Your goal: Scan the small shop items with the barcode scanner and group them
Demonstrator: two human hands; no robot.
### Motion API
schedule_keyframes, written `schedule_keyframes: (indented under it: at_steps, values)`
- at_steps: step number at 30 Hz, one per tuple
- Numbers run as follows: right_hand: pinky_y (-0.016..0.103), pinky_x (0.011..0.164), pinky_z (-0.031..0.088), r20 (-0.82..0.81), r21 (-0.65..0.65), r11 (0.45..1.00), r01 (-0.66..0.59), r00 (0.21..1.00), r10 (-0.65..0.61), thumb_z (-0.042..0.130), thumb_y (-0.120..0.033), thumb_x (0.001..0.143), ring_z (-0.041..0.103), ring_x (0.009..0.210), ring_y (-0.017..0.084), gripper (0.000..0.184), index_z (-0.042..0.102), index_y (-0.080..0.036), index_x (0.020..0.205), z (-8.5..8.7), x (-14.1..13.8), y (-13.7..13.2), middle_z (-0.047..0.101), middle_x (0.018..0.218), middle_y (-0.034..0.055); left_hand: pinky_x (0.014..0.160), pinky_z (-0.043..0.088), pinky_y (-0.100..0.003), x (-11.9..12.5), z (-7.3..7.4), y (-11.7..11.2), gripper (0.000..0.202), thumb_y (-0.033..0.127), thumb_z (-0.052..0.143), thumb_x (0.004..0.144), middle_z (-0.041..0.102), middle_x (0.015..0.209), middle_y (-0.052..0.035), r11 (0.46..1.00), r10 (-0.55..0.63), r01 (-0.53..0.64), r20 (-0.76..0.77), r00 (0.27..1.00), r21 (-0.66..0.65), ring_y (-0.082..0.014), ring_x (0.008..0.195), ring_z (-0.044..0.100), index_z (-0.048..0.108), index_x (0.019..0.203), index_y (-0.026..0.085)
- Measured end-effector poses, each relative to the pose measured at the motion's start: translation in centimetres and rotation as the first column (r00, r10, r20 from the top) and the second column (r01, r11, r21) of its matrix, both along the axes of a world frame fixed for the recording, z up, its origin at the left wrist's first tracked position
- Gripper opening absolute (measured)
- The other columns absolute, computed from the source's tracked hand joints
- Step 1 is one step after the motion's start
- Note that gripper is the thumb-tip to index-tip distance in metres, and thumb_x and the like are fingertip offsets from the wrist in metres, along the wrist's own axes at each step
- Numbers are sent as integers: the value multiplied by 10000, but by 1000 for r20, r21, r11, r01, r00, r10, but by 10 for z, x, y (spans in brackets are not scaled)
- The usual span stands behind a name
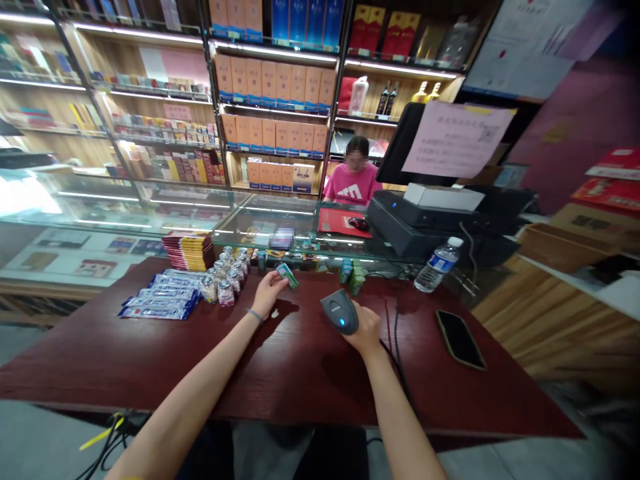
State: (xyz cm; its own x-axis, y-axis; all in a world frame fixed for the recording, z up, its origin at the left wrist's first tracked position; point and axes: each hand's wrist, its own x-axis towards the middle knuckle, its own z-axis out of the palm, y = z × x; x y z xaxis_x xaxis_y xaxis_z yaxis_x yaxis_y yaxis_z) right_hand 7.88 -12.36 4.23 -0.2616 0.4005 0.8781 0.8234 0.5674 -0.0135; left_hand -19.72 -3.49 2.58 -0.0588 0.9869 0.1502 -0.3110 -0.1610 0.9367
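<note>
Pinching small pack point(289, 276) in left hand point(270, 293): likely light, stiff, best held by edges; well apart rightward, gripping scanner point(340, 312) in right hand point(367, 328).

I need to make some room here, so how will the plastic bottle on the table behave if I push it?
The bottle would probably tip if pushed near its cap, being tall and narrow. Its clear, thin-looking plastic may dent when squeezed. Once on its side, its rounded body would likely roll.
</note>
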Motion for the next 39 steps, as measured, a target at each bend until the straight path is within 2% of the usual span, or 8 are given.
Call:
schedule_keyframes:
  at_steps: [6, 10, 14, 19, 23, 28, 35, 39]
  values:
    - [297, 608, 500, -83, -24, 998, 64, 994, -66, 609, -365, 879, 679, 637, 198, 332, 614, -139, 1122, 6, 8, -3, 731, 816, 75, 845, 561, -358, 69, 4, 18, 288, 311, 774, 730, 724, 927, -51, 983, -63, 94, -192, 979, 157, -194, 859, 688, 677, 971, 187]
    - [302, 606, 513, -129, -13, 996, 87, 988, -88, 594, -357, 870, 679, 629, 204, 333, 603, -142, 1124, 7, 14, -3, 723, 781, 66, 842, 555, -364, 119, -12, 36, 269, 227, 760, 726, 714, 897, -57, 978, -59, 109, -264, 963, 179, -197, 840, 680, 688, 981, 184]
    - [305, 631, 534, -157, -24, 997, 75, 985, -78, 585, -347, 866, 691, 664, 208, 330, 599, -143, 1125, 7, 17, -3, 726, 802, 76, 872, 541, -383, 152, -31, 52, 261, 163, 767, 706, 703, 898, -58, 980, -5, 71, -332, 943, 187, -203, 857, 672, 684, 952, 184]
    - [312, 636, 548, -199, 36, 994, 105, 975, -96, 586, -374, 873, 703, 697, 212, 346, 595, -153, 1140, 7, 19, -4, 729, 838, 91, 869, 532, -363, 165, -40, 61, 233, 122, 738, 719, 689, 903, -52, 979, 26, 55, -389, 921, 194, -193, 869, 665, 643, 926, 169]
    - [343, 616, 552, -297, 89, 985, 149, 948, -116, 631, -371, 844, 688, 678, 232, 374, 585, -166, 1154, 3, 28, -3, 717, 834, 91, 871, 522, -363, 169, -35, 60, 187, 121, 724, 744, 687, 900, -57, 978, 43, 61, -479, 877, 200, -203, 880, 665, 625, 893, 173]
    - [377, 603, 546, -393, 64, 973, 220, 902, -178, 660, -386, 802, 666, 651, 252, 450, 576, -191, 1198, -7, 41, -2, 682, 794, 64, 881, 515, -374, 174, -29, 59, 152, 133, 714, 768, 686, 904, -59, 977, 98, 28, -565, 819, 210, -218, 897, 670, 603, 856, 188]
    - [368, 654, 571, -385, 123, 967, 225, 908, -162, 690, -302, 787, 691, 704, 251, 448, 571, -168, 1198, -6, 39, 0, 690, 823, 85, 893, 506, -384, 183, -32, 61, 148, 144, 708, 783, 683, 924, -70, 972, 134, 18, -618, 774, 233, -234, 928, 663, 590, 857, 194]
    - [374, 651, 578, -380, 113, 963, 245, 906, -186, 683, -320, 791, 697, 698, 258, 447, 566, -168, 1195, -2, 37, -2, 691, 826, 97, 868, 512, -375, 184, -35, 62, 131, 162, 701, 797, 677, 918, -70, 972, 140, 19, -634, 761, 236, -231, 913, 662, 589, 857, 194]
